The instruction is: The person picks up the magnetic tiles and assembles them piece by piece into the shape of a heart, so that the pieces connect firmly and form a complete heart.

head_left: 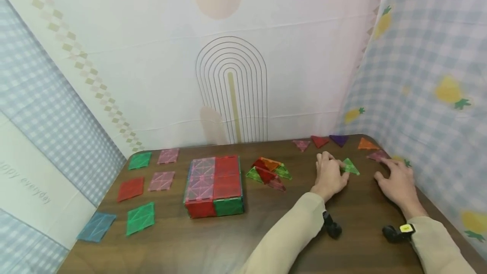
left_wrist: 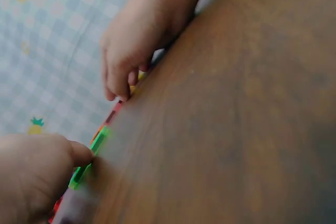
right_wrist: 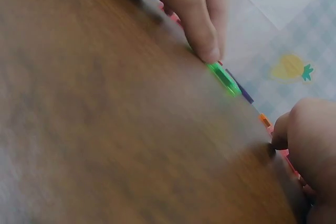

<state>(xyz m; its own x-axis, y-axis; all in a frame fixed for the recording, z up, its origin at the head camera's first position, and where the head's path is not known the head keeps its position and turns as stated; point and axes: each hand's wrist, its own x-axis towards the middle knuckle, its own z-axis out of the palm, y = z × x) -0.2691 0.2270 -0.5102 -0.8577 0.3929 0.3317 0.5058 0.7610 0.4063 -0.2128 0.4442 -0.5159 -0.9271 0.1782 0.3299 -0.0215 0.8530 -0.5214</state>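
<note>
My left hand (head_left: 329,176) pinches a translucent green triangular magnetic tile (head_left: 351,167) by its left corner, low over the wooden table. In the left wrist view, the thumb lies against the green tile's (left_wrist: 98,140) edge. Toward the right table edge, my right hand (head_left: 399,183) reaches over a pink triangular tile (head_left: 376,155), fingertips right at it and thumb spread away. An orange triangular tile (head_left: 367,143) lies just behind the pink one. Purple (head_left: 338,140), red (head_left: 319,141) and pink (head_left: 302,145) triangles line the back edge beyond my left hand.
A box built of square tiles (head_left: 228,176) stands mid-table. Right of it lies a loose pile of triangular tiles (head_left: 268,171). Several square tiles, such as a green one (head_left: 140,218) and a blue one (head_left: 97,226), spread over the left side. Patterned cloth (head_left: 430,96) hangs along the table's edges.
</note>
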